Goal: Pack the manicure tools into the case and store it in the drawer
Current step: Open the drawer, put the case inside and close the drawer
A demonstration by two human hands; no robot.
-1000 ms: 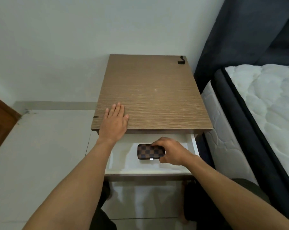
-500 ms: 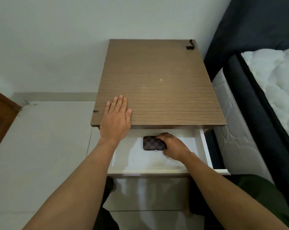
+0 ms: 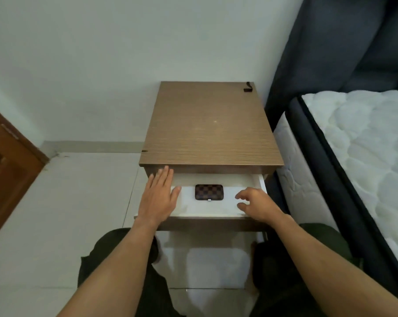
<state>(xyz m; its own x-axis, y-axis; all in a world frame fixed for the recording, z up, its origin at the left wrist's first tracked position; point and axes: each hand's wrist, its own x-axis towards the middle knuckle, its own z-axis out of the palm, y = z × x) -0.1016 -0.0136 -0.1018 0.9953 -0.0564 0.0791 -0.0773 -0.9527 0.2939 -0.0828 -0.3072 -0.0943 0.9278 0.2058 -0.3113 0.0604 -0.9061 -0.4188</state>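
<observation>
**Case Laid in the Open Drawer, Hands Free**

The bedside table [image 3: 212, 124] stood against the wall beside the bed [image 3: 362, 138]. Its white drawer [image 3: 225, 212] was pulled out, leaving room to set things inside. The left hand [image 3: 158, 197] hovered flat with fingers spread, holding nothing; the right hand [image 3: 258, 205] hung loosely open, empty, probably poised to push the drawer shut. The checkered case [image 3: 209, 191] lay closed on the drawer floor, untouched between them.

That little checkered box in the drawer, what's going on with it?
A person is putting away the small brown checkered case. It lies flat in the open white drawer of the brown wooden nightstand, and nobody is holding it. The left hand is open over the drawer's left side, and the right hand hovers empty on the right.
</observation>
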